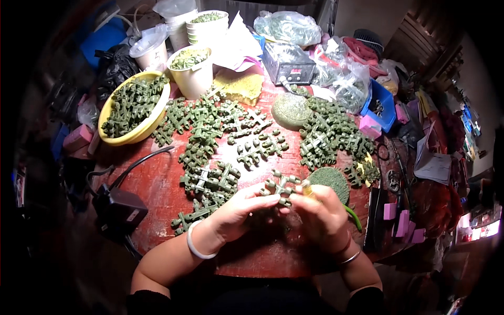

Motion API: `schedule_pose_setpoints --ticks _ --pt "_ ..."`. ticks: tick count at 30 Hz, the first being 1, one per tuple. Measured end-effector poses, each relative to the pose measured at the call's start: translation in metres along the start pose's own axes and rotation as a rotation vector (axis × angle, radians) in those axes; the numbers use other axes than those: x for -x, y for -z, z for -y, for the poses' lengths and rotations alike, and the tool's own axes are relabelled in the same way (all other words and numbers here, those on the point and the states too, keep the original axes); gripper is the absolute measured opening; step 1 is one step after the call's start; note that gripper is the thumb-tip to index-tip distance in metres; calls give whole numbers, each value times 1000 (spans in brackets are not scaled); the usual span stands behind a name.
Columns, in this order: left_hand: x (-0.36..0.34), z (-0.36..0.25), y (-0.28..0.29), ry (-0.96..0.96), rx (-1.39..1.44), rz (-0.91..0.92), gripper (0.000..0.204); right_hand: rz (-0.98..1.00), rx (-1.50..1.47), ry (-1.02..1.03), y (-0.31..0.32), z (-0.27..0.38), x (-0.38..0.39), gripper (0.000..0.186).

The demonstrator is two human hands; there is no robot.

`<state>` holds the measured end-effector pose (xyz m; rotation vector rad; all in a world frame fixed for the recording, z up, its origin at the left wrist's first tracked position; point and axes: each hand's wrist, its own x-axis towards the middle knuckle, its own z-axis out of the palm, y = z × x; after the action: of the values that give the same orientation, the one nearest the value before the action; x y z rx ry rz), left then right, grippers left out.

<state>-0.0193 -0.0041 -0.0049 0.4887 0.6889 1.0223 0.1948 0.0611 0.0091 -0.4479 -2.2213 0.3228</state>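
Note:
A dark green branched piece (282, 184) with knobbed ends is held up above the near part of the red table. My left hand (245, 209) is closed on its left side, the thumb lying along it. At its right edge, my right hand (324, 211) is closed, with a small yellowish thing (307, 189) showing between the fingers; its kind is unclear. A bright green curved strip (353, 217) comes out beside that hand. Similar green pieces (210, 181) lie just beyond my left hand. A round green pad (329, 180) is partly hidden behind my right hand.
A yellow basin (167, 100) and a white bucket (195, 83) hold green pieces. More pieces (328, 134) lie near a speckled round dome (290, 111). Behind stands a grey box with a display (289, 64). A black adapter (122, 207) with cables sits left; pink blocks (403, 223) right.

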Motion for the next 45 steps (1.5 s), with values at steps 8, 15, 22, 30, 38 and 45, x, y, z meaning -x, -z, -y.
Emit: schedule_pose_setpoints --ticks 8,15,22,30,38,45 --pt "3 -2 -8 -44 -55 -156 27 52 -229 3 21 2 -1 38" --pt "4 -5 -11 -92 -134 -167 26 -90 -167 -116 14 5 6 37" --pt "4 6 -10 -184 -169 -165 27 -24 -18 -52 9 6 0 37" --pt "4 8 -10 -210 -186 -127 39 7 -69 -207 6 4 7 36" --pt "3 10 -14 -379 -724 7 42 167 -363 -432 17 7 -1 18" --pt "4 -12 -3 -222 -318 59 43 307 -448 -438 29 4 -3 13"
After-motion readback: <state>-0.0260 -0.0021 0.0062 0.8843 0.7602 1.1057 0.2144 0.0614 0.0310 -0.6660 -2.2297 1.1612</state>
